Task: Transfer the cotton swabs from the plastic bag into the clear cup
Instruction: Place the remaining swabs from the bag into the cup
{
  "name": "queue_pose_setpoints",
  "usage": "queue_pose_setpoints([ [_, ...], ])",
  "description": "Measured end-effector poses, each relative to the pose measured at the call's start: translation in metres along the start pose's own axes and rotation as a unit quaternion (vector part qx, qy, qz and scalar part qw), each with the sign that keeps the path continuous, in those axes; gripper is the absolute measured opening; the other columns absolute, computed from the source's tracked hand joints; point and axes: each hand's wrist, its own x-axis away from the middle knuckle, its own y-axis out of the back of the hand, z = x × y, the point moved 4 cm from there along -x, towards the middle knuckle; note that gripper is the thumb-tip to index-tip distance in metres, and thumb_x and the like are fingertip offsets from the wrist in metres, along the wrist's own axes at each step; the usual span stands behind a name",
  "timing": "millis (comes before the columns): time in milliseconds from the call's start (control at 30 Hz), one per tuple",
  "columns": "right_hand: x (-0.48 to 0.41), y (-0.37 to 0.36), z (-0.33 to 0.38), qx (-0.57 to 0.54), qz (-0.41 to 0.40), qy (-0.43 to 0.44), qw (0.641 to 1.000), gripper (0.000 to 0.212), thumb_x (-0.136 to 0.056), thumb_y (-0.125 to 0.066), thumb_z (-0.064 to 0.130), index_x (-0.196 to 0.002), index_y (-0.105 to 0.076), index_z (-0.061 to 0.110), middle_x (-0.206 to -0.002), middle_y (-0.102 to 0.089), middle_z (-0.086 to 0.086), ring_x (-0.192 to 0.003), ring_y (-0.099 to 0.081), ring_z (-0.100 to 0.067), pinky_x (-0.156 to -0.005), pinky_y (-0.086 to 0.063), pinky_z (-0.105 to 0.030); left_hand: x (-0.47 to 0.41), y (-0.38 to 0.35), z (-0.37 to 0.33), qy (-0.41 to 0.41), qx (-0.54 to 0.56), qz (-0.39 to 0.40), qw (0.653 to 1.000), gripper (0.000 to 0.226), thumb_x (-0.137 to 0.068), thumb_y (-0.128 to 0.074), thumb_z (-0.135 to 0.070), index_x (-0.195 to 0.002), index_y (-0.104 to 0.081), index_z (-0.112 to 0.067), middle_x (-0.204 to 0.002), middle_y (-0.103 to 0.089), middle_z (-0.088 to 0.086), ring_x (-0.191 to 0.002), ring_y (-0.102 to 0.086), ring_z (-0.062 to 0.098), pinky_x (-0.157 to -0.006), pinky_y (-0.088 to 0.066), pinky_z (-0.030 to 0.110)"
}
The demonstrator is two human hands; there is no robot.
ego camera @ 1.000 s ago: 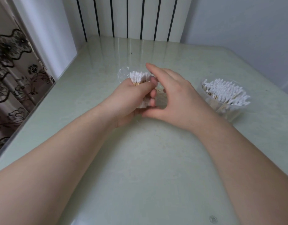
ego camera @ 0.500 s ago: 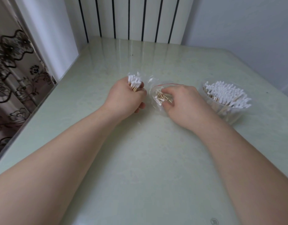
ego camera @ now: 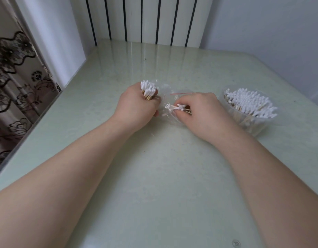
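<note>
My left hand [ego camera: 136,107] grips an upright bundle of cotton swabs [ego camera: 147,89], white tips up and wooden sticks showing below. Between my hands lies the clear plastic bag [ego camera: 166,90] with a red strip at its mouth. My right hand [ego camera: 199,111] pinches a few loose swabs [ego camera: 176,107] at the bag, lying sideways. At the right stands the clear cup [ego camera: 251,126], filled with many swabs [ego camera: 251,102] whose white tips stick out above its rim.
The pale green glossy table [ego camera: 154,176] reaches a striped radiator and wall at the back. Its left edge runs diagonally beside a patterned curtain [ego camera: 15,83]. A grey wall stands behind the cup on the right.
My hands have drawn apart: the left holds its bundle further left, and the right has reached into the bag and now pinches a few swabs with their tips showing.
</note>
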Motion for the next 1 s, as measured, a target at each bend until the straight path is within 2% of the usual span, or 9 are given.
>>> queue_pose_setpoints([
  [167,-0.001,0.009,0.002,-0.028,-0.056,-0.009,0.998,0.017,-0.09,-0.07,0.035,-0.102,-0.077,0.026,-0.098,-0.061,-0.004,-0.088,-0.057,-0.019,-0.08,-0.044,-0.029,-0.002,0.007,0.002,0.021,-0.002,-0.038,0.999,0.012,-0.085,-0.057,-0.015,-0.074,-0.053,-0.02,-0.051,-0.061,-0.011,-0.072,-0.074,0.028,-0.07,-0.059,0.048],
  [300,-0.002,0.011,0.002,-0.02,-0.086,0.004,0.996,0.019,-0.092,-0.068,0.029,-0.105,-0.076,0.017,-0.098,-0.065,-0.01,-0.093,-0.062,-0.029,-0.08,-0.043,-0.033,0.0,0.011,0.0,0.029,0.0,-0.054,0.998,0.012,-0.078,-0.054,-0.011,-0.071,-0.051,-0.021,-0.051,-0.06,-0.012,-0.075,-0.074,0.028,-0.069,-0.058,0.044],
  [400,-0.003,0.014,0.004,-0.011,-0.109,0.009,0.994,0.02,-0.095,-0.065,0.028,-0.105,-0.073,0.013,-0.095,-0.071,-0.012,-0.092,-0.063,-0.033,-0.075,-0.036,-0.032,0.004,0.014,-0.007,0.001,0.003,-0.074,0.997,0.003,-0.077,-0.053,-0.015,-0.078,-0.051,-0.015,-0.066,-0.061,-0.003,-0.077,-0.072,0.033,-0.07,-0.058,0.05],
  [500,-0.002,0.016,0.002,-0.059,-0.121,-0.015,0.991,0.017,-0.094,-0.066,0.028,-0.101,-0.073,0.013,-0.09,-0.075,-0.009,-0.088,-0.065,-0.029,-0.067,-0.029,-0.022,0.011,0.016,-0.023,-0.057,0.048,-0.09,0.993,0.011,-0.087,-0.055,-0.011,-0.079,-0.049,-0.015,-0.067,-0.057,0.0,-0.066,-0.069,0.028,-0.057,-0.051,0.041],
  [600,-0.003,0.017,0.001,-0.093,-0.121,-0.036,0.988,0.015,-0.094,-0.065,0.03,-0.094,-0.072,0.016,-0.084,-0.074,-0.004,-0.082,-0.066,-0.024,-0.066,-0.032,-0.023,0.022,0.009,-0.04,-0.108,0.11,-0.02,0.988,0.01,-0.093,-0.061,-0.006,-0.087,-0.054,-0.009,-0.069,-0.062,0.001,-0.059,-0.071,0.016,-0.054,-0.053,0.031],
  [700,-0.002,0.021,0.001,-0.118,-0.134,-0.052,0.983,0.015,-0.095,-0.062,0.031,-0.09,-0.069,0.018,-0.08,-0.073,-0.003,-0.079,-0.067,-0.023,-0.07,-0.044,-0.031,0.028,-0.003,-0.039,-0.095,0.103,0.041,0.989,0.004,-0.093,-0.061,-0.002,-0.09,-0.059,-0.004,-0.08,-0.069,0.004,-0.068,-0.075,0.016,-0.059,-0.059,0.034],
  [833,-0.001,0.024,-0.003,-0.167,-0.16,-0.081,0.97,0.022,-0.094,-0.059,0.036,-0.086,-0.065,0.016,-0.072,-0.07,-0.001,-0.073,-0.07,-0.022,-0.074,-0.054,-0.039,0.02,-0.002,-0.026,-0.061,0.063,0.003,0.996,0.006,-0.091,-0.061,-0.008,-0.085,-0.061,-0.011,-0.083,-0.07,0.004,-0.077,-0.075,0.015,-0.069,-0.064,0.043],
  [933,-0.001,0.027,-0.005,-0.216,-0.158,-0.11,0.957,0.018,-0.095,-0.06,0.033,-0.082,-0.065,0.022,-0.065,-0.069,0.005,-0.063,-0.068,-0.006,-0.068,-0.052,-0.029,0.014,0.0,-0.02,-0.05,0.063,-0.015,0.997,0.012,-0.088,-0.061,-0.018,-0.09,-0.062,-0.006,-0.084,-0.069,0.004,-0.076,-0.073,0.014,-0.074,-0.063,0.047],
  [1000,0.0,0.026,-0.005,-0.254,-0.14,-0.131,0.948,0.017,-0.096,-0.062,0.032,-0.081,-0.065,0.024,-0.063,-0.069,0.005,-0.053,-0.062,0.001,-0.061,-0.046,-0.025,0.012,0.0,-0.019,-0.057,0.069,-0.024,0.996,0.01,-0.085,-0.061,-0.022,-0.088,-0.062,-0.013,-0.078,-0.065,-0.003,-0.075,-0.069,0.013,-0.078,-0.062,0.051],
])
